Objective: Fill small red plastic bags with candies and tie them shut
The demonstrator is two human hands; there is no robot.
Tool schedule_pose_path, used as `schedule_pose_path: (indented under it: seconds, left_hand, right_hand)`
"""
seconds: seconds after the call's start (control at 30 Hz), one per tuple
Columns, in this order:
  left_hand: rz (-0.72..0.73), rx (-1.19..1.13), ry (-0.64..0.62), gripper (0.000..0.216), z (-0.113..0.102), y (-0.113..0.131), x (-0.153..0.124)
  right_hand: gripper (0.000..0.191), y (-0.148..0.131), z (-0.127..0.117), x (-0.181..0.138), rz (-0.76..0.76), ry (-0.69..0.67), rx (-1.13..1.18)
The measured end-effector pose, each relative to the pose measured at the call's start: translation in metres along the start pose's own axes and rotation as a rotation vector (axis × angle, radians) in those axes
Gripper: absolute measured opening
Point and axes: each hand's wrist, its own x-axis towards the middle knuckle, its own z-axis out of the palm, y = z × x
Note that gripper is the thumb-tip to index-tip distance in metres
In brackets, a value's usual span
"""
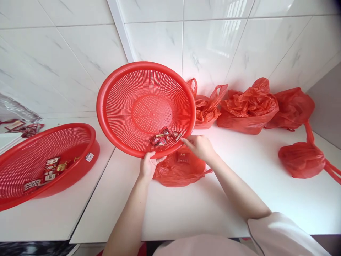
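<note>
A red plastic colander basket (119,103) is tilted up with its inside towards me, raised over the table. My left hand (148,166) is closed on its lower rim, thumb on top and fingers underneath. Several small red wrapped packets (161,138) have gathered low inside it. My right hand (198,146) reaches over the lower right rim, its fingertips closed at the end of one small packet (176,134). Beneath the basket an open red plastic bag (181,177) lies on the table, a dark red packet (183,157) in its mouth. The basket hides part of this bag.
A second red basket (90,140) with several packets stands at the left. Along the tiled wall are red plastic bags (246,110), and a smaller tied bag (302,160) lies at the right. More packets (30,129) lie far left. A seam divides the white tables (122,202).
</note>
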Motion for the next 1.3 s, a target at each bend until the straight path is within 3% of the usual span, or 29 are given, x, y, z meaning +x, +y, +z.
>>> schedule_pose_path:
  seconds: [0.1, 0.17, 0.27, 0.33, 0.43, 0.6, 0.73, 0.9, 0.97, 1.17, 1.3]
  left_hand:
    - [-0.036, 0.017, -0.003, 0.02, 0.002, -0.001, -0.002]
    - [-0.059, 0.032, -0.013, 0.025, 0.002, -0.003, -0.002]
    - [-0.076, 0.067, -0.038, 0.029, 0.001, -0.006, -0.002]
    - [-0.066, 0.094, -0.043, 0.025, -0.001, -0.009, -0.001]
    - [-0.04, 0.119, -0.005, 0.022, -0.003, -0.011, 0.001]
    - [-0.043, 0.124, 0.01, 0.03, -0.003, -0.011, 0.002]
    - [-0.016, 0.135, 0.032, 0.032, -0.005, -0.013, 0.005]
    - [-0.01, 0.123, 0.037, 0.031, -0.008, -0.014, 0.008]
    - [-0.008, 0.121, 0.039, 0.03, -0.008, -0.014, 0.008]
    - [-0.032, 0.133, 0.019, 0.027, -0.006, -0.012, 0.002]
    - [-0.075, 0.141, -0.027, 0.025, 0.001, -0.017, -0.007]
  right_hand:
    - [0.036, 0.001, 0.001, -0.001, -0.124, 0.15, -0.01]
    - [0.045, 0.003, 0.004, -0.001, -0.258, 0.152, -0.067]
    - [0.071, 0.008, 0.009, 0.0, -0.378, 0.009, -0.111]
    - [0.077, 0.012, 0.012, 0.001, -0.402, -0.143, -0.081]
    - [0.06, 0.015, 0.01, 0.003, -0.433, -0.286, -0.041]
    - [0.029, 0.014, -0.001, 0.005, -0.414, -0.266, 0.039]
    - [0.019, 0.009, -0.007, 0.001, -0.435, -0.28, 0.182]
    - [0.021, 0.001, -0.006, -0.004, -0.406, -0.434, 0.306]
    - [0.021, 0.0, -0.002, -0.004, -0.372, -0.415, 0.282]
    - [0.027, 0.0, 0.01, -0.001, -0.363, -0.157, 0.223]
    - [0.053, -0.002, 0.014, -0.003, -0.39, -0.21, 0.195]
